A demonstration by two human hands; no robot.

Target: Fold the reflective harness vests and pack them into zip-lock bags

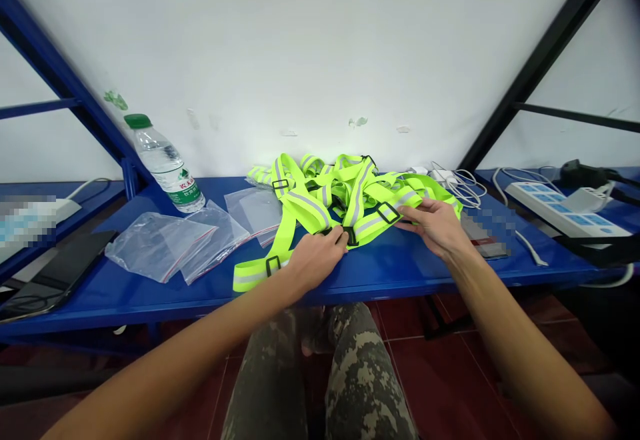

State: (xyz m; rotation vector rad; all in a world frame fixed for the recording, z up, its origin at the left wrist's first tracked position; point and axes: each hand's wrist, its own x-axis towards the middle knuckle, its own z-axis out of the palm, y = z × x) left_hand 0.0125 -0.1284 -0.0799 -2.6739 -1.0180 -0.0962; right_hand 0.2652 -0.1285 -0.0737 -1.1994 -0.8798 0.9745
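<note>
Left hand (316, 260) curled closed over a strap of the neon-yellow reflective safety vest (311, 205), fingertips (341, 233) at a black plastic buckle (350, 236). Right hand (431, 228) half open, fingers laid across the strap farther right, just beside a second black buckle (388, 213); we cannot tell whether it grips. Vest sits bunched in a loose heap at the middle of the blue metal surface (395, 280), near the far white wall (300, 47), one strap end trailing to the near left. To the left we note three clear zip bags (161, 247) and a tilted water bottle (167, 163) with a green cap. To the right, white cables (463, 187) tangle by the wall, and a white power strip (565, 210) lies farther along. Below the surface edge: our camouflage trousers (270, 387) and red floor tiles (450, 373).
</note>
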